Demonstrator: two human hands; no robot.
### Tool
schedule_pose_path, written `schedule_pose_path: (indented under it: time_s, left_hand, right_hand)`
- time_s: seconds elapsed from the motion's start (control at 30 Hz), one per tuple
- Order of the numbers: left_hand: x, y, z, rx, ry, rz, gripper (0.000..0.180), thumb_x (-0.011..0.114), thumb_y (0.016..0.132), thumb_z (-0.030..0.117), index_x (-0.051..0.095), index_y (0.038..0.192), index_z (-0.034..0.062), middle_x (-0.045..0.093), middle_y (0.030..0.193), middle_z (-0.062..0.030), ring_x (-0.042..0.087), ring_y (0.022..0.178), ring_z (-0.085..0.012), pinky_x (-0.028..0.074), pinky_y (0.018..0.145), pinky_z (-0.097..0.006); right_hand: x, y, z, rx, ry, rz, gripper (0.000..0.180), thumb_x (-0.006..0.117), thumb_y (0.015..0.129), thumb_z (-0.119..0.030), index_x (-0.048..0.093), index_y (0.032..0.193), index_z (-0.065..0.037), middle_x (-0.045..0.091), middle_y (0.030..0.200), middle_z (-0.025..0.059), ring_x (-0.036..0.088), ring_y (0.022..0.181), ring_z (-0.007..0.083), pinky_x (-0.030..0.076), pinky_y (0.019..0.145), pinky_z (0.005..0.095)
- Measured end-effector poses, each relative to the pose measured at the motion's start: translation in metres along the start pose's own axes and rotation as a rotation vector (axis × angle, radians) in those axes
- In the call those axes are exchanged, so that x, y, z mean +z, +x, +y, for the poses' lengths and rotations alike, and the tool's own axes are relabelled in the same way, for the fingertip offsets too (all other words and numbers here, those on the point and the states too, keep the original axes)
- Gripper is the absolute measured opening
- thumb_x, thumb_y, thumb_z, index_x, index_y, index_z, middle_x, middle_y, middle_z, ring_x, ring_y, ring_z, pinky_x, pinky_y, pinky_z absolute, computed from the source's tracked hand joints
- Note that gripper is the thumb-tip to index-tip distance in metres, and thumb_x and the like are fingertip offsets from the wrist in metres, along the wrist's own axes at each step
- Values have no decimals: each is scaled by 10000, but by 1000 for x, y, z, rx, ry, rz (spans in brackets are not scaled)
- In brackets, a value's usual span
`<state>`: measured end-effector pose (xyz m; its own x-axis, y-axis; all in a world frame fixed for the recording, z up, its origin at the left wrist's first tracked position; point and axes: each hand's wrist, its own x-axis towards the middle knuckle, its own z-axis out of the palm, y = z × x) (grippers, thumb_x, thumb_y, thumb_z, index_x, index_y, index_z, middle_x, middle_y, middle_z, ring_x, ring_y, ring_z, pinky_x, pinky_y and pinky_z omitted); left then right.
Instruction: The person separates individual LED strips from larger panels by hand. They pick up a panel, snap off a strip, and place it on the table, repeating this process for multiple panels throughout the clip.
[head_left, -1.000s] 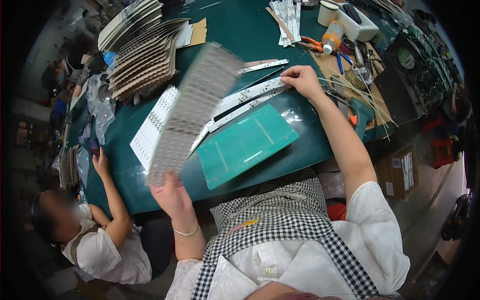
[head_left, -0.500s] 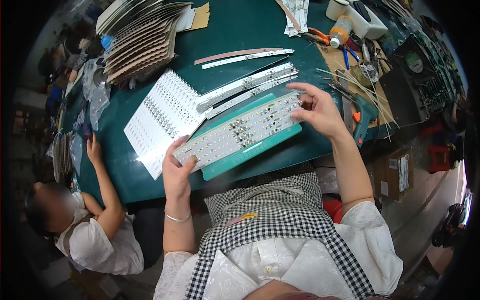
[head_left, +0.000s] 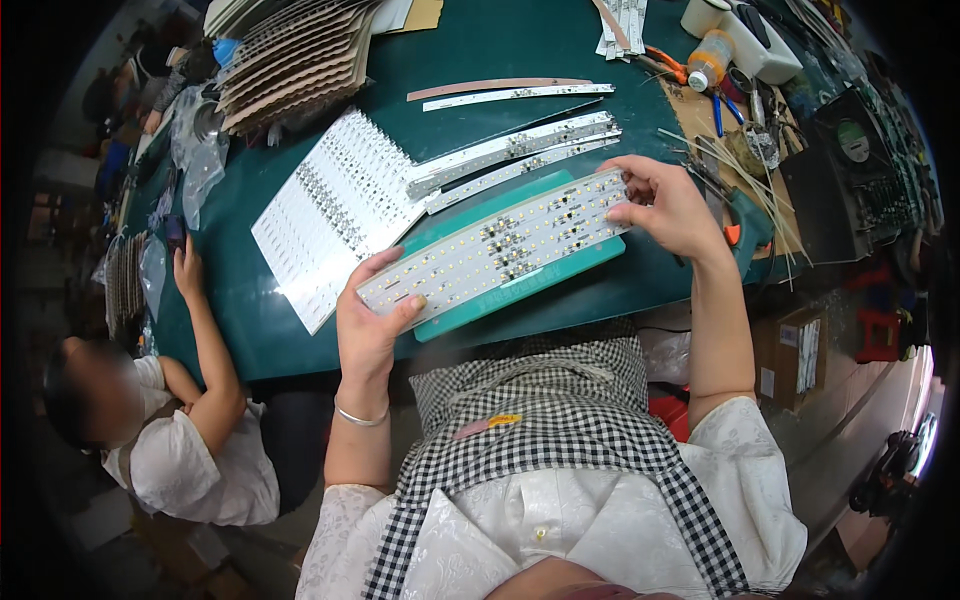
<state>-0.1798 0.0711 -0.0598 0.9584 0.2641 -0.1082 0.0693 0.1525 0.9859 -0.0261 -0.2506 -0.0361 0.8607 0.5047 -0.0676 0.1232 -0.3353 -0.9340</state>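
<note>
We are leaning over a green table (head_left: 520, 45) that is stretching beyond both hands. Far past our left hand (head_left: 370, 310), a stack of brown boards (head_left: 300, 75) is rising; nearer that hand, white sheets (head_left: 340, 215) are lying piled. We are holding a light panel (head_left: 505, 250) between our hands, the left pinching its near left end, thumb on top, and the right hand (head_left: 665, 205) gripping its far right end. Beneath it, a green board (head_left: 500, 298) is showing. White strips (head_left: 515, 150) are lying beyond the panel, and right of our right hand a glue gun (head_left: 750, 228) is resting.
</note>
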Motion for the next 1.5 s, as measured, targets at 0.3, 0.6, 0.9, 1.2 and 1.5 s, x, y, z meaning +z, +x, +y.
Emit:
schedule_pose_path:
  time_s: [0.3,0.6,0.9,1.2,1.5]
  left_hand:
    - [-3,-14,-8,118,242,21,177,774,726,10,650,839,-46,663,760,-65,640,837,-148,492,788,-254]
    - [12,-28,-28,592,413,63,105,658,776,-90,644,860,-29,700,838,-138,689,851,-255,524,898,-458]
    - [10,-18,-46,797,352,106,63,608,840,-84,580,860,-31,678,869,-186,690,841,-312,552,851,-492]
    - [-19,1,15,539,-238,339,250,575,908,4,562,1152,-52,626,1124,-157,632,1006,-233,535,942,-384]
    - [10,-20,-7,61,-126,237,276,734,785,8,612,1028,-39,664,974,-91,620,893,-152,472,818,-273]
  right_hand:
    - [-6,-12,4,-121,-122,5,313,740,730,-2,558,986,4,652,796,68,629,745,109,512,697,262]
    - [16,-27,28,-441,-230,347,225,705,711,87,587,887,12,663,795,77,681,750,153,537,695,268]
    - [34,-30,46,-250,100,463,267,697,719,71,657,974,3,695,809,86,669,753,136,530,669,249]
    - [-18,34,38,-90,333,397,105,705,777,7,687,879,26,666,764,53,597,656,97,488,597,227]
    - [-16,55,26,-206,-20,346,279,703,816,-184,684,1031,-7,680,972,28,604,885,113,486,814,284]
